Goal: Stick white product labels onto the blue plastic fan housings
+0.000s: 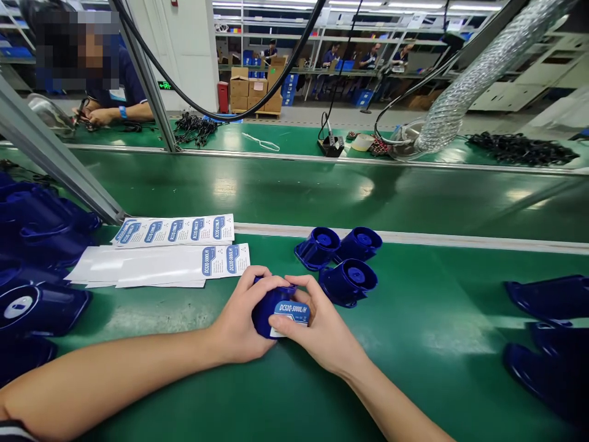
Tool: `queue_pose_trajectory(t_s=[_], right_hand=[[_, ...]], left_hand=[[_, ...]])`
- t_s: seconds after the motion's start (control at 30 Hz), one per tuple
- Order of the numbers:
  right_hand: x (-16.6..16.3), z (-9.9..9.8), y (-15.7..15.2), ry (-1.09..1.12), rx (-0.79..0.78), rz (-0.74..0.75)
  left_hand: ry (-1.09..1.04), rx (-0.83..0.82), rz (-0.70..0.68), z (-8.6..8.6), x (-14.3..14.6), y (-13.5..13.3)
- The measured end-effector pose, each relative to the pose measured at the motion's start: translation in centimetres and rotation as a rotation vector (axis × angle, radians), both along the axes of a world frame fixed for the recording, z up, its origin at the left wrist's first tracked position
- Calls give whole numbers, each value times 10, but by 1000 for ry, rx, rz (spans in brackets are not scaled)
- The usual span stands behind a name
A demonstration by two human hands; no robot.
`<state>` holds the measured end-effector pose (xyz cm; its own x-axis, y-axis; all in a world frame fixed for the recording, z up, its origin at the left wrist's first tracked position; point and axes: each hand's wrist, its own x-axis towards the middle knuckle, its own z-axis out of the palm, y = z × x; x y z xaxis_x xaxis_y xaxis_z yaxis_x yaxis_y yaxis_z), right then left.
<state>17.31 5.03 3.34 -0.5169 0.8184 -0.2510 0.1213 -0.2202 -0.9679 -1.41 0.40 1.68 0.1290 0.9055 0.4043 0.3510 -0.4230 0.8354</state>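
A dark blue plastic housing (pixel 263 312) is held between both hands above the green bench. My left hand (pixel 243 319) wraps around its left side. On the right, my right hand (pixel 319 322) grips the same housing, its thumb pressed on a blue-and-white label (pixel 294 312) that reads DC52Q-5000L/H. The label lies against the housing's face; whether all of it is stuck down I cannot tell. Just beyond the hands stand three similar blue housings (pixel 353 279). To the left lie label sheets (pixel 161 267), the nearer one largely bare backing with two labels showing at its right end.
Blue plastic parts (pixel 43 307) are piled at the left, and more blue parts (pixel 552 350) lie at the right edge. A metal post (pixel 78 147) slants at the left. Across the belt are black cables (pixel 519 148), a foil duct (pixel 478 80) and a co-worker (pixel 119 86).
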Motion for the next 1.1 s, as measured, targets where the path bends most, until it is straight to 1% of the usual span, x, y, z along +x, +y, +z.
queue_pose_trajectory(t_s=[0.13,0.2,0.27,0.33,0.4,0.43,0.5,0.57,0.6,0.73,0.83,0.9,1.0,1.1], right_hand=[[2,8,-4,-117,30,40],[3,9,-7,-136,23,56],[3,6,-9,-61,-32,65],[1,-1,-10,110,-100,54],[-5,-10,-9,273,-117,12],[-7,-14,-8,320,-103,-23],[-11,-20,-4,346,-67,-87],[-9,-20,2,315,-21,-104],[-6,-19,6,284,18,-87],[15,-10,23,39,304,24],[28,-8,34,-94,436,98],[30,-10,39,-113,462,112],[29,-13,40,-139,451,91],[26,-14,38,-174,446,66]], left_hand=[[-4,-3,-8,-3,-1,-2],[-2,7,-10,-5,-2,-2],[-15,-14,28,-6,-2,-1],[-42,-37,112,-8,-2,2],[-91,-29,185,-9,-3,6],[-120,-12,182,-9,-3,7],[-182,-1,101,-9,-5,8],[-240,-27,1,-10,-7,8],[-261,-42,-31,-9,-9,9],[-307,-103,-31,-7,-17,18],[-219,-202,-16,-4,-20,27],[-91,-221,1,-3,-22,30],[82,-145,6,0,-25,31],[129,-130,-84,6,-28,30]])
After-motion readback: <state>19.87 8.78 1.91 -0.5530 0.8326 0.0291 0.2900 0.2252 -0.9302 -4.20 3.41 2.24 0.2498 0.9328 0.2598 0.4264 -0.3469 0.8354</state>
